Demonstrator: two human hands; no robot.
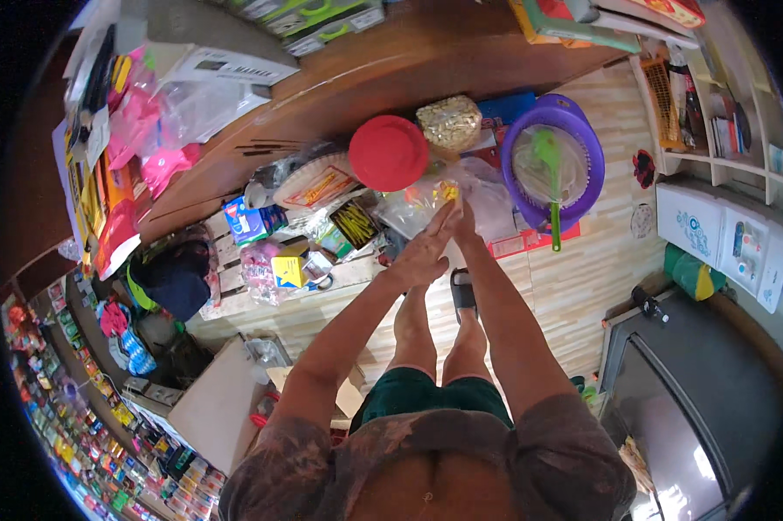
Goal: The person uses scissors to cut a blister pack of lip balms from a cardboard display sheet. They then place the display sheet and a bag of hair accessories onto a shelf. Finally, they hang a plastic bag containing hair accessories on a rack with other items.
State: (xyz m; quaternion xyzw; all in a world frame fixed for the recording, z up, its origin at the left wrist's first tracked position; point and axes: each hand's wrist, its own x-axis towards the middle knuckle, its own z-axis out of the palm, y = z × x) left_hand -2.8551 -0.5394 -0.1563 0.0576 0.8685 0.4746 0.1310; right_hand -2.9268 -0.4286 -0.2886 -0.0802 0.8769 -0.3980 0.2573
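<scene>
My left hand [423, 247] lies with fingers stretched out, their tips at a clear plastic bag [409, 200] with small yellow pieces [446, 190] showing at its top. Close beside it, my right hand [462, 227] is at the bag's right side; its fingers are mostly hidden, so I cannot make out their grip. Just behind stand a red round lid or bowl [387, 152] and a bag of pale pieces [448, 123]. To the right, a purple basket [582, 156] holds a clear bag and a green long-handled utensil [555, 221].
A wooden counter [322, 87] runs behind the low slatted platform [231, 291] of supplies. At right are white cubbies [713, 161] and a grey fridge [704, 391]; at lower left, a cardboard box [218, 404] and shelves of small packets. My legs and sandals are below my hands.
</scene>
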